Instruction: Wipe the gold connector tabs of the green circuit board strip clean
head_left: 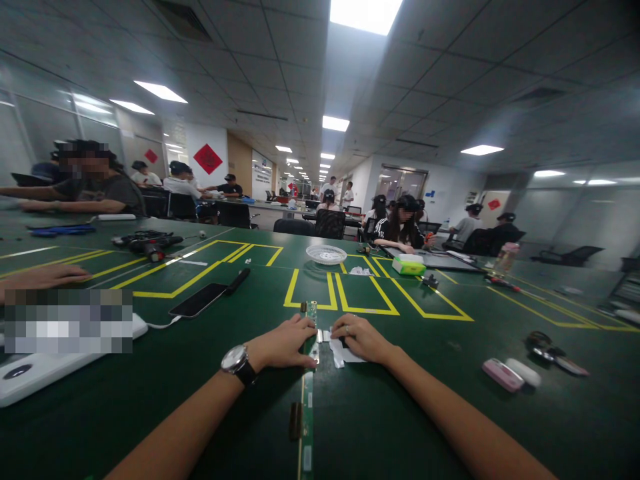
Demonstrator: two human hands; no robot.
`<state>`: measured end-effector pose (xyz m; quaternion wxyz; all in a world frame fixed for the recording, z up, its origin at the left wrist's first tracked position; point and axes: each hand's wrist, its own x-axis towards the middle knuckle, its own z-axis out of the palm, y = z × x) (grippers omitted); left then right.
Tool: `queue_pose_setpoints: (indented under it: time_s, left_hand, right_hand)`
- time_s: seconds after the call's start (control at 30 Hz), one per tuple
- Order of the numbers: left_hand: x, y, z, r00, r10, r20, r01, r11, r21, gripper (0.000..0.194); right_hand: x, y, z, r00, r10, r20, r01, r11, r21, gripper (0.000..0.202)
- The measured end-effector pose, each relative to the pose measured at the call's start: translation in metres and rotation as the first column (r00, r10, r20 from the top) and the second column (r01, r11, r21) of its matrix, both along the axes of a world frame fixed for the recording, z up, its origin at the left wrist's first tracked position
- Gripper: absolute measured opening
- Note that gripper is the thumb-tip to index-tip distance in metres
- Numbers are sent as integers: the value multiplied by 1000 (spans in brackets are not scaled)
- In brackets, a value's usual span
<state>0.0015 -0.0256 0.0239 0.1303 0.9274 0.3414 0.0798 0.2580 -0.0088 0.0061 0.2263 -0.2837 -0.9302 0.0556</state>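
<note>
A long, narrow green board (pixel 309 390) lies on the green table (pixel 240 413), its long axis running from the near edge straight away. The left hand (pixel 289 343) spreads over its far part; the right hand (pixel 361 339), fingers bent, rests on white paper (pixel 339 353).

Kinda dim shot tbh, glare streaks off the ceiling light (pixel 366 15), edges above and beside it stretched and soft.

Right now the near end of the green circuit strip (pixel 307 427) runs out of frame, and the right hand's (pixel 361 339) fingertips hide part of the white paper (pixel 345 353).
</note>
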Motion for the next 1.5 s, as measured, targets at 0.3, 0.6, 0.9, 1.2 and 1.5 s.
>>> queue_pose_setpoints:
  time_s: [0.3, 0.6, 0.9, 1.2, 1.5]
  left_hand:
    - [1, -1, 1, 1000, 17, -10, -17, 1000, 12, 73]
    - [1, -3, 5, 999, -20, -42, 20, 1000, -1, 59]
    - [0, -3, 6, 999, -20, -37, 19, 1000, -15, 58]
    - [1, -3, 5, 998, -22, -51, 22, 1000, -1, 58]
    - [1, -1, 2, 999, -17, -49, 17, 1000, -3, 59]
  right_hand:
    - [2, 4, -5, 999, 20, -31, -20, 1000, -5, 43]
    - [1, 1, -2, 1000, 13, -27, -14, 1000, -11, 42]
    - [0, 0, -1, 1000, 17, -25, -17, 1000, 20, 43]
    - [1, 3, -4, 1000, 14, -12, -13, 1000, 26, 42]
    - [1, 2, -3, 1000, 14, -13, -13, 1000, 20, 41]
